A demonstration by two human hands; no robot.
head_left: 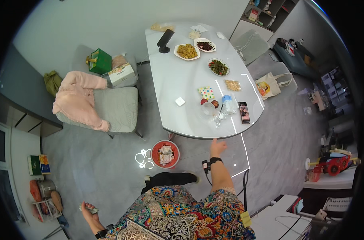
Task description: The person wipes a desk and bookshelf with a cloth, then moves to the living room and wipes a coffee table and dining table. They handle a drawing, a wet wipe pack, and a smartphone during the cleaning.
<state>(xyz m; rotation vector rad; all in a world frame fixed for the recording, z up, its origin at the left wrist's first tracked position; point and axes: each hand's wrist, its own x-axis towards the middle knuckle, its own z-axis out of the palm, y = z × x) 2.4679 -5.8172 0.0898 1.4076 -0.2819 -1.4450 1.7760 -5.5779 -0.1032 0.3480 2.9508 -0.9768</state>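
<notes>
My left hand [89,211] is held out low at the left, closed around a crumpled pale cloth or paper [92,209]. At the near edge of the white table [188,120], my right hand [218,147] is stretched forward with a finger extended, holding nothing visible; whether it touches the edge I cannot tell. Near that edge lie a smartphone [244,112], a clear plastic bowl or cup [208,110], reddish fruits [214,103], a blue and white packet [227,103] and a polka-dot packet [206,93]. A small white square object [179,101] lies further left.
A red-lined bin [165,154] holding wrappers stands on the floor below the table. Plates of food [187,52] and a black stand [164,42] are at the table's far end. A chair [119,108] with a pink jacket [76,100] is at left; a tote bag [269,86] rests at right.
</notes>
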